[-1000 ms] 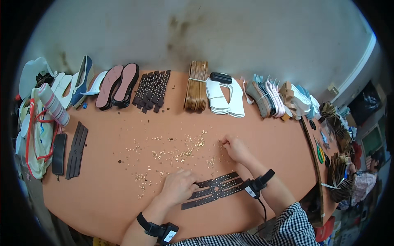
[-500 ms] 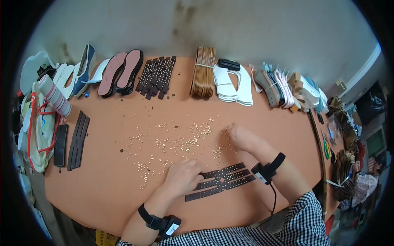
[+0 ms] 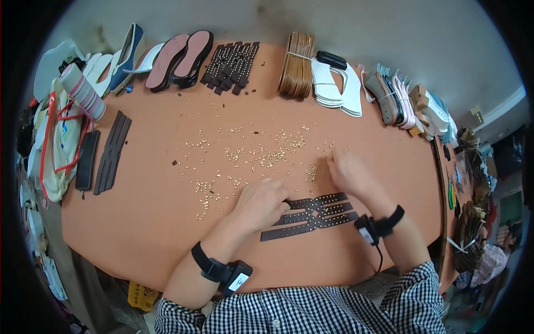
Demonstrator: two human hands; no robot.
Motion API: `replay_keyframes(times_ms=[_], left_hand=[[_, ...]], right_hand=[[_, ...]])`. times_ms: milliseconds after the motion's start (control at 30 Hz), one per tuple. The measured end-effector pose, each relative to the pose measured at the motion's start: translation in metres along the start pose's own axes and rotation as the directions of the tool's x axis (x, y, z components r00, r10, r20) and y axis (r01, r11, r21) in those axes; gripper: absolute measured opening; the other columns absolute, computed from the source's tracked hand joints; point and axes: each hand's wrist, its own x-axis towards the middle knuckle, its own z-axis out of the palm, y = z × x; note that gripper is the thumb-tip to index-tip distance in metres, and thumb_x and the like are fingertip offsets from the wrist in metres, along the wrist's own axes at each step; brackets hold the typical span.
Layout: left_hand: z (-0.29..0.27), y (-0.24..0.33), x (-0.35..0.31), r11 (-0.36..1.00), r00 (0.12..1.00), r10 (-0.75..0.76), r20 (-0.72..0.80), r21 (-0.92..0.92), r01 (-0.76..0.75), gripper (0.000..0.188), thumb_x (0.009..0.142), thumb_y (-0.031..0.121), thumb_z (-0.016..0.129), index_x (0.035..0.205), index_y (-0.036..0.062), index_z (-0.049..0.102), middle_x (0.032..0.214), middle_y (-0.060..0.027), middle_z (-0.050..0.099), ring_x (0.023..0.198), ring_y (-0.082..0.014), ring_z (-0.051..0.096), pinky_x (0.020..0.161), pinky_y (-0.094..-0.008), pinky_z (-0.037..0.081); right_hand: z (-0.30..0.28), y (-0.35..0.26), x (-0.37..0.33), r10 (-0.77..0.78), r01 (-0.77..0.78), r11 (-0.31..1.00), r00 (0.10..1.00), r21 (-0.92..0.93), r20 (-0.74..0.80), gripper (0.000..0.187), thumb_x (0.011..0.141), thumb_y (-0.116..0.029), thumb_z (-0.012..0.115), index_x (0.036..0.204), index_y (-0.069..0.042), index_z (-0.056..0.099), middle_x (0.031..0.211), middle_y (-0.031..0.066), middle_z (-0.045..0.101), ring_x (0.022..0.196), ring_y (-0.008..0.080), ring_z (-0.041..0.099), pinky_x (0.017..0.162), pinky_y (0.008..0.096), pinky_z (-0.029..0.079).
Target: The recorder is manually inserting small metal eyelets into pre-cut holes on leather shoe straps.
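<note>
A dark brown strap piece (image 3: pixel 315 213), cut into several strips and dotted with small gold studs, lies on the table in front of me. My left hand (image 3: pixel 262 203) is closed on the far left end of one strip, its fingertips partly hidden. Beyond the strap, to the right, my right hand (image 3: pixel 351 173) hovers low over the table with fingers pinched together. Whatever is in that pinch is too small to make out. Loose gold studs (image 3: pixel 275 156) are scattered across the table just left of it.
Along the back stand pink-topped soles (image 3: pixel 193 54), a pile of studded straps (image 3: pixel 231 65), a tied brown bundle (image 3: pixel 297 64) and white cut pieces (image 3: pixel 351 89). Plain dark straps (image 3: pixel 113 153) lie at left beside a black long case (image 3: pixel 87 160). Pliers (image 3: pixel 451 191) are at right.
The whole view has tilted downward, so the table sits higher in it. My right hand has drawn slightly closer to the strap; my left hand keeps its hold.
</note>
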Motion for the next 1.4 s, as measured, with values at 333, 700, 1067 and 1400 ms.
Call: replay_keyframes(times_ms=[333,700,1067,1400], left_hand=[[0.0,0.005,0.004,0.999,0.999,-0.029,-0.016,-0.028,0.028,0.017,0.073,0.019,0.067,0.088,0.0096,0.069,0.083,-0.0068,0.062,0.087,-0.0275,0.06,0.074,-0.04,0.05],[0.0,0.006,0.002,0.999,0.999,-0.04,0.007,0.011,0.04,0.016,0.074,0.018,0.067,0.087,0.0078,0.066,0.086,-0.0075,0.06,0.091,-0.0273,0.059,0.075,-0.0412,0.049],[0.001,0.005,0.003,1.0,1.0,-0.019,-0.013,-0.014,0.019,0.015,0.073,0.015,0.065,0.087,0.009,0.066,0.085,-0.0063,0.061,0.09,-0.0264,0.058,0.075,-0.0397,0.049],[0.001,0.004,0.005,1.0,1.0,-0.016,-0.01,0.01,0.016,0.015,0.073,0.015,0.066,0.085,0.008,0.066,0.082,-0.0069,0.061,0.085,-0.0265,0.059,0.074,-0.039,0.049]], right_hand=[[0.015,-0.068,-0.074,-0.122,0.136,0.981,0.987,0.136,-0.107,0.01,0.081,-0.002,0.053,0.089,0.001,0.049,0.08,0.0211,0.057,0.072,0.0384,0.059,0.063,0.0459,0.048],[0.019,-0.078,-0.071,-0.078,0.079,0.996,0.997,0.042,-0.023,0.011,0.082,-0.004,0.054,0.09,0.0,0.049,0.084,0.0204,0.056,0.072,0.0384,0.059,0.063,0.046,0.049],[0.003,-0.071,-0.056,-0.061,0.029,0.967,0.991,0.252,0.12,0.008,0.082,-0.004,0.055,0.087,0.002,0.052,0.084,0.023,0.059,0.079,0.0398,0.06,0.069,0.0453,0.048],[-0.022,-0.065,-0.018,-0.003,-0.188,0.927,0.86,0.323,0.51,0.007,0.08,-0.003,0.058,0.082,0.0,0.052,0.071,0.0145,0.06,0.068,0.026,0.063,0.062,0.0359,0.049]])
